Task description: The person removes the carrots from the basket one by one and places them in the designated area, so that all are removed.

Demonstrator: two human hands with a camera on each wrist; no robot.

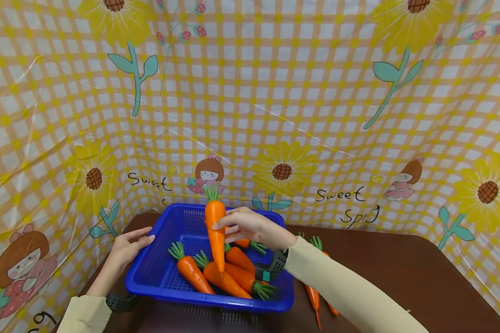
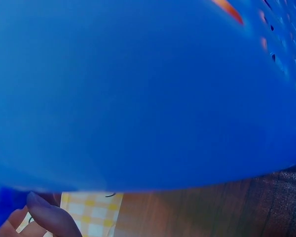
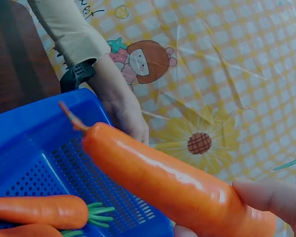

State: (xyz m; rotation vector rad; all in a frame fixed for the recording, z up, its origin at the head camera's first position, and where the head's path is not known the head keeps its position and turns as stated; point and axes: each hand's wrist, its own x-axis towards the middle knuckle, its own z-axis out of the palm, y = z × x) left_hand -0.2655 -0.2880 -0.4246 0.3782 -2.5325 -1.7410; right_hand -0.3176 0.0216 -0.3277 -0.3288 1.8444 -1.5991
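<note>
My right hand (image 1: 250,224) pinches an orange carrot (image 1: 215,224) with a green top, thumb on one side. The carrot hangs tip down above a blue plastic basket (image 1: 158,292). In the right wrist view the same carrot (image 3: 153,173) fills the lower middle, its thin root tip pointing to the upper left. My left hand (image 1: 127,247) holds the basket's left rim between thumb and fingers; the left wrist view shows its thumb (image 2: 54,215) by the blue rim. Several carrots lie in the basket, among them one at the left (image 1: 193,274) and one near the front (image 1: 227,280).
Beside the basket's right end, partly hidden by my right forearm, more carrots (image 1: 313,298) lie on the dark brown table (image 1: 383,263). A checked cloth (image 1: 250,115) with sunflowers hangs behind and at both sides.
</note>
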